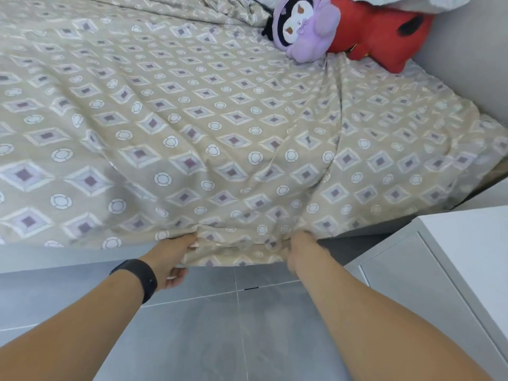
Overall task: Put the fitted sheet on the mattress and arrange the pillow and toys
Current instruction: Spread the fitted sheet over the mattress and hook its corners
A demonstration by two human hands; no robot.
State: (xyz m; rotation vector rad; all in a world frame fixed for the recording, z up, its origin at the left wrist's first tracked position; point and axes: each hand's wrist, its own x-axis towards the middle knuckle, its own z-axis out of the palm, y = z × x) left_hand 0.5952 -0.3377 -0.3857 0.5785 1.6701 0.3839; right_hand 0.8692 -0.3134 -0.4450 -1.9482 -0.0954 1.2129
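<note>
A view from above and in front of a bed, looking down over two bare forearms. A beige fitted sheet (pixel 192 119) printed with purple diamonds and white circles lies spread across the mattress, rumpled, with long creases running from the far right toward the near edge. Both hands meet the sheet at its near edge, where a flap hangs over the side of the bed. The left hand (pixel 171 257), with a black band (pixel 138 277) on its wrist, has its grip closed on the hem, fingers curled under the cloth. The right hand (pixel 301 253), just to the right, has its grip bunched into the same edge, fabric gathered around the fingers. At the far right corner of the bed, a purple plush toy (pixel 305 26) lies touching a red plush toy (pixel 382 31). A white cabinet (pixel 453 257) stands at the near right. Grey floor tiles (pixel 220 339) lie below the arms.
</note>
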